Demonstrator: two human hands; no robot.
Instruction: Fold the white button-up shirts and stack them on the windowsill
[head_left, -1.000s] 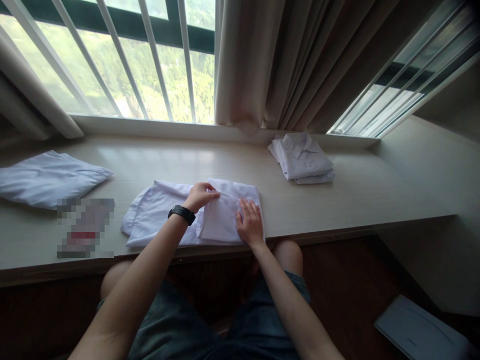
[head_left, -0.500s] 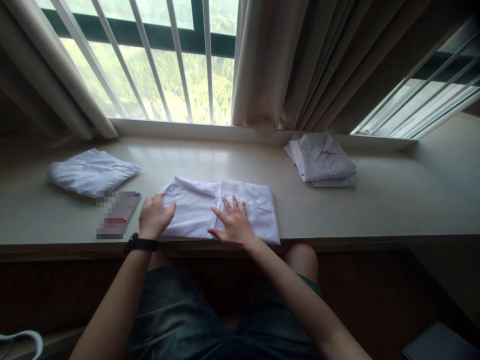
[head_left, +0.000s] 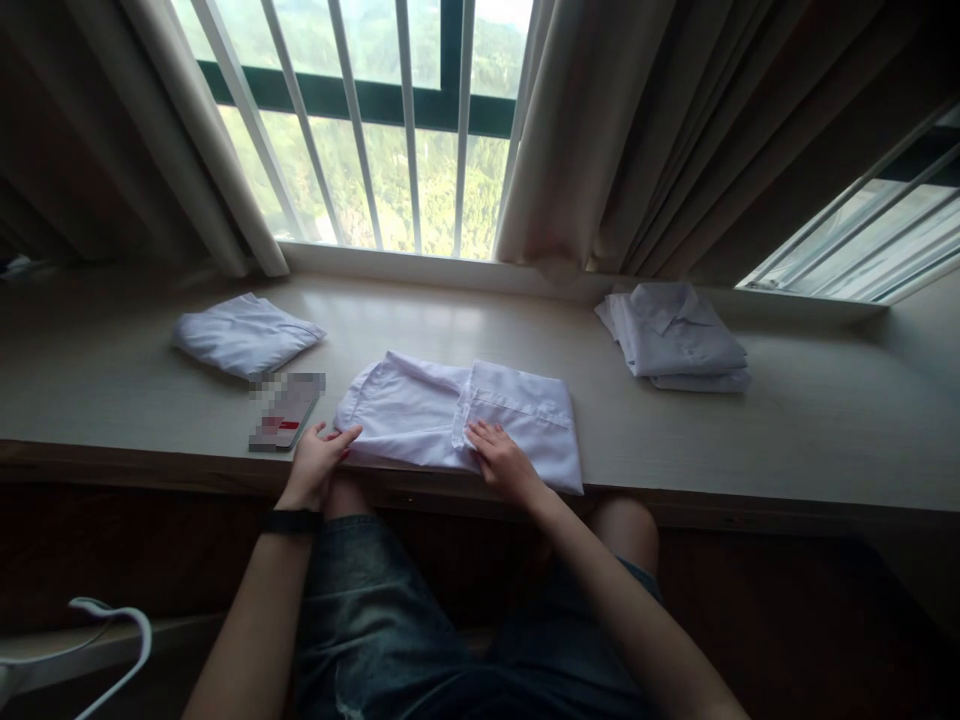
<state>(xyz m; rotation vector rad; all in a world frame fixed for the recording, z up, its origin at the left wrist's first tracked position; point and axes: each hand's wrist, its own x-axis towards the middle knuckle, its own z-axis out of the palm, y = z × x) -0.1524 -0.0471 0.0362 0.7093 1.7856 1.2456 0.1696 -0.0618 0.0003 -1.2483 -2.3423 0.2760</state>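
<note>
A white shirt (head_left: 420,410), partly folded, lies on the pale wooden sill (head_left: 750,440) in front of me, its right half doubled over. My left hand (head_left: 319,462), with a black watch on the wrist, pinches the shirt's lower left corner at the sill's front edge. My right hand (head_left: 504,458) lies flat with fingers spread on the shirt's front edge, just where the folded half begins.
A stack of folded white shirts (head_left: 679,340) sits at the back right under the curtain (head_left: 600,150). A loosely folded white garment (head_left: 244,335) lies at the left, with a blurred flat object (head_left: 285,410) beside it. A white hanger (head_left: 112,625) shows at lower left.
My left hand slid from the fold's top to the shirt's left end, then down to its front corner. My right hand drew back to the front edge. The view shifted left.
</note>
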